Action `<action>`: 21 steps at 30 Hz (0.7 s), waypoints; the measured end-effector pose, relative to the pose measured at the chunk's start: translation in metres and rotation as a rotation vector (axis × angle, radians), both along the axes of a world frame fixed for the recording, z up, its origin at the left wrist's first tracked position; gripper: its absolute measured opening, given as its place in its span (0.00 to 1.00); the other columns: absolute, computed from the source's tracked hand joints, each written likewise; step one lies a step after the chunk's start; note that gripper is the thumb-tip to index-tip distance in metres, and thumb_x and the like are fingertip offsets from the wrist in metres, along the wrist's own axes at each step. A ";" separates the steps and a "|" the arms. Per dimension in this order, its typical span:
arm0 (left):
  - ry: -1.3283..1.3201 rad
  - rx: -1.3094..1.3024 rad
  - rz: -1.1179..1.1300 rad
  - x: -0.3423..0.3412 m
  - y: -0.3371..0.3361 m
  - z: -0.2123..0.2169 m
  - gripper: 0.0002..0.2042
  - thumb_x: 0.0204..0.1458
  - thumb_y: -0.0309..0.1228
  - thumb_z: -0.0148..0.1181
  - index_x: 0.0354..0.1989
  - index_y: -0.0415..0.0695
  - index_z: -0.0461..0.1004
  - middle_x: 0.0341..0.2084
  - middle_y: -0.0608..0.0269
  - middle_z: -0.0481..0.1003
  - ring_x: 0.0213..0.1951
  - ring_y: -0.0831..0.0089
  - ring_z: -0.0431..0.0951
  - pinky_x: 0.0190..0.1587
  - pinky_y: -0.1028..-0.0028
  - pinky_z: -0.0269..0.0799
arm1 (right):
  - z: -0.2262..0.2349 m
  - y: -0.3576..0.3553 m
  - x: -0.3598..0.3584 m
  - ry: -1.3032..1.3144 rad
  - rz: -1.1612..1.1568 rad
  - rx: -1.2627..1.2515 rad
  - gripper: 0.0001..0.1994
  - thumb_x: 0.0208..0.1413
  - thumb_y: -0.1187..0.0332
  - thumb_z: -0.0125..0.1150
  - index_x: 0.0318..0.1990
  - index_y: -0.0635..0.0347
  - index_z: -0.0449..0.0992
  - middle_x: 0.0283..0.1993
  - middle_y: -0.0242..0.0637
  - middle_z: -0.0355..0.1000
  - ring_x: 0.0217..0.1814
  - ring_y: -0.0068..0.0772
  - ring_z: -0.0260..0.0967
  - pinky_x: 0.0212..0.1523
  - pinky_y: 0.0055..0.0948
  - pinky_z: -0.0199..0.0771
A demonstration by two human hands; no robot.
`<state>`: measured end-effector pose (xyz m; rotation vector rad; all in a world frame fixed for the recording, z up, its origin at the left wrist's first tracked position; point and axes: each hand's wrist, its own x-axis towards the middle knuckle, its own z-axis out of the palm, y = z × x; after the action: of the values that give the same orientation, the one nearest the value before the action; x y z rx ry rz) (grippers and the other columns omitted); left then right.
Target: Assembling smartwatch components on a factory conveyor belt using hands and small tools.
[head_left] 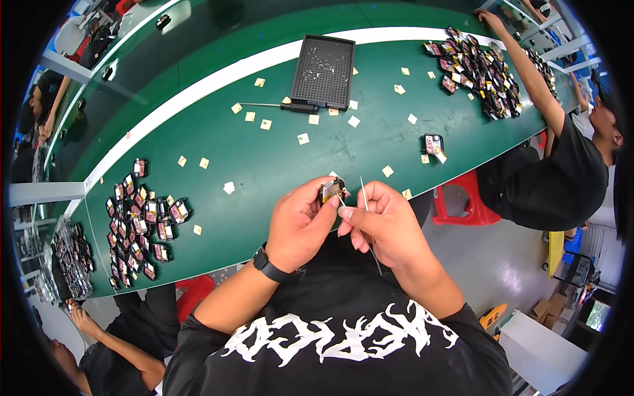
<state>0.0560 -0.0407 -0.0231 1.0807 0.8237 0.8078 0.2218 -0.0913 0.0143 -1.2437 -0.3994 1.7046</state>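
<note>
My left hand (298, 224) is closed around a small black electronic unit (331, 189) with a grey face and a yellow strip, holding it over the table's near edge. In my right hand (391, 226) is a pair of thin metal tweezers (364, 191), pinched between thumb and fingers. One slim tip reaches toward the yellow strip; whether it touches cannot be made out. The tweezers' rear end sticks out below my palm. To the right, a similar unit (433, 144) lies alone on the green table (277, 171), a pale flap at its lower corner.
A black perforated tray (323, 69) with a screwdriver (294, 106) at its front stands at the back. Small cream squares (303, 138) are scattered around. Piles of units lie left (139, 224) and far right (479, 72). Co-workers sit on both sides; one person's arm (528, 72) reaches past the right pile.
</note>
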 end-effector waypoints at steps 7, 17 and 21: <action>0.135 0.089 -0.169 -0.015 0.007 -0.003 0.14 0.68 0.23 0.49 0.60 0.34 0.69 0.37 0.65 0.75 0.34 0.82 0.72 0.37 0.78 0.70 | 0.002 0.002 -0.003 -0.074 -0.024 -0.010 0.12 0.61 0.75 0.66 0.34 0.58 0.64 0.25 0.41 0.77 0.18 0.17 0.68 0.16 0.16 0.63; -0.013 -0.247 -0.202 -0.014 0.014 0.015 0.13 0.67 0.24 0.46 0.58 0.36 0.69 0.32 0.66 0.71 0.22 0.84 0.66 0.26 0.80 0.63 | -0.016 -0.006 0.001 -0.248 0.033 0.167 0.12 0.62 0.76 0.65 0.34 0.57 0.64 0.30 0.40 0.78 0.23 0.16 0.70 0.20 0.17 0.66; 0.010 -0.278 -0.247 -0.011 0.019 0.021 0.13 0.67 0.24 0.45 0.57 0.36 0.69 0.34 0.64 0.72 0.21 0.83 0.68 0.23 0.80 0.62 | -0.008 -0.005 0.013 -0.226 -0.121 0.262 0.09 0.60 0.76 0.67 0.41 0.61 0.70 0.27 0.29 0.72 0.26 0.14 0.68 0.25 0.17 0.66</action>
<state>0.0453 -0.0216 -0.0016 0.9161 0.7678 0.4651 0.2347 -0.0961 0.0065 -1.2424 -0.6481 1.3651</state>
